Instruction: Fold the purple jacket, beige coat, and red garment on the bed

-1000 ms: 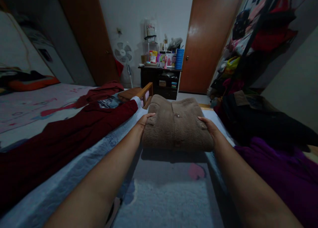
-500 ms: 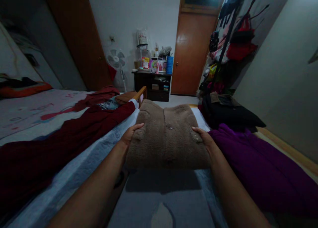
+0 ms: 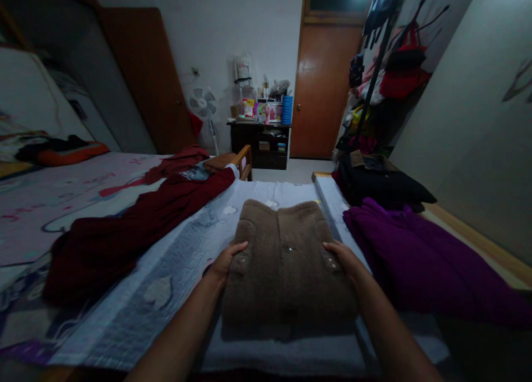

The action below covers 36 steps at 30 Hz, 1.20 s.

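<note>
A folded brown fuzzy jacket with a button and two pocket flaps is held level low over the bed, in the middle of the head view. My left hand grips its left side, thumb on top near one flap. On the opposite side my right hand clasps the edge, thumb beside the other flap. The fingers of both hands are hidden beneath the cloth. Whether the jacket's underside touches the sheet I cannot tell.
A purple garment lies to the right, with dark folded clothes behind it. Dark red clothing stretches along the left. Farther back stand a fan, a dark cabinet and a wooden door.
Both hands have lowered the folded jacket and it now sits lower in the view. More of the sheet shows beyond it, and the head view has shifted slightly.
</note>
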Tool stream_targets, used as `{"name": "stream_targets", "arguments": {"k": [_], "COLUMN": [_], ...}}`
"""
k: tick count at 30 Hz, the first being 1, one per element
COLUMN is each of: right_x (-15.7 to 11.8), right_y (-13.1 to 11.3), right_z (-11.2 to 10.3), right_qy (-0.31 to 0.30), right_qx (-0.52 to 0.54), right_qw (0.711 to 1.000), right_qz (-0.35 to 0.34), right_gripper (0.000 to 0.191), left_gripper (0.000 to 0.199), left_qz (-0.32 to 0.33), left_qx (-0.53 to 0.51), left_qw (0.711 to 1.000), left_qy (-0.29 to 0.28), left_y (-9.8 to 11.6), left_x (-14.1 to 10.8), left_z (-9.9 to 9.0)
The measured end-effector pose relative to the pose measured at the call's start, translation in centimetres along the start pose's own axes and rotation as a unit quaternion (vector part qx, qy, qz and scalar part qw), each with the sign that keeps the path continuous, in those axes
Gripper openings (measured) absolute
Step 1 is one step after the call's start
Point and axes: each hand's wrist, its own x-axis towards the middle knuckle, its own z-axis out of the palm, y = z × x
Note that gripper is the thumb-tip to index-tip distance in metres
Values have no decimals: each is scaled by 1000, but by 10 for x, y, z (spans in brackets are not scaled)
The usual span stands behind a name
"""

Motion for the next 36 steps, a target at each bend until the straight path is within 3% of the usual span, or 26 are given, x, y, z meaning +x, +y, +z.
{"name": "stream_targets", "arguments": {"k": [3, 5, 7, 9, 10, 12, 14, 16, 21, 32, 36], "right_x": [3, 4, 4, 1, 0, -2, -3, 0, 9, 12, 17], "right_y": [10, 9, 4, -4, -7, -12, -12, -9, 5, 14, 5], "right_z": [-1, 0, 6, 21, 31, 54, 75, 88, 92, 94, 93], "right_qy": [61, 114, 169, 185, 173, 118, 68, 40, 29, 3, -8], "right_qx": [-109, -219, -351, -458, -495, -546, -585, -610, -636, -646, -640], "right_qw": [992, 967, 910, 835, 802, 753, 722, 717, 724, 723, 727], "right_qz": [-6, -57, -145, -244, -288, -347, -362, -335, -266, -245, -250], "right_gripper": [30, 43, 55, 59, 59, 59, 57, 53, 54, 54, 50], "left_gripper": [51, 59, 63, 64, 62, 56, 54, 52, 53, 56, 55], "left_qz": [54, 106, 187, 278, 314, 346, 346, 330, 300, 288, 289], "left_qx": [89, 212, 388, 555, 617, 706, 762, 796, 818, 814, 810], "left_qw": [994, 967, 887, 757, 693, 598, 534, 498, 483, 501, 507], "left_qy": [38, 96, 167, 204, 200, 159, 118, 95, 93, 61, 57], "left_y": [-9, -5, 4, 9, 10, 3, -11, -28, -51, -56, -58], "left_x": [5, 5, 2, -4, -7, -12, -12, -9, 4, 13, 15], "left_z": [-12, -12, -3, 15, 27, 49, 67, 74, 67, 58, 56]}}
